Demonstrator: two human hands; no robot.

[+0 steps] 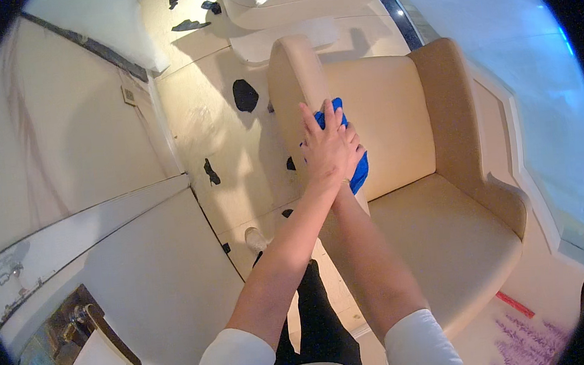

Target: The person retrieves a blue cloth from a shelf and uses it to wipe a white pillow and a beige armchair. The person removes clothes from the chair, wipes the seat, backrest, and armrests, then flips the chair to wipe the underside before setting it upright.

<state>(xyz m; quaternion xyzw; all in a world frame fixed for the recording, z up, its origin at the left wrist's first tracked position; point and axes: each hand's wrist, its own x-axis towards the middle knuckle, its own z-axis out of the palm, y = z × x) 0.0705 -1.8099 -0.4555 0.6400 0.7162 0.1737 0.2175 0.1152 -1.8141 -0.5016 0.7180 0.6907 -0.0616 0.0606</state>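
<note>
A beige upholstered armchair (pixel 384 118) stands in front of me, a little to the right. Both my hands are together on its near armrest (pixel 308 78). My left hand (pixel 322 146) lies on top, its fingers spread over the other hand. Beneath it, my right hand (pixel 352 152) presses on a blue cloth (pixel 359 172). Parts of the cloth stick out past the fingertips and beside the wrist. The overlapping hands hide most of the right hand and the middle of the cloth, so its fingers' hold on the cloth is partly hidden.
Dark irregular patches (pixel 245 95) mark the pale floor. A white-based piece of furniture (pixel 304 6) stands beyond the armchair. At left are a wall with an outlet (pixel 129 95) and a white panel; a curved handle (pixel 112 335) is at lower left. A red strip (pixel 515 304) lies lower right.
</note>
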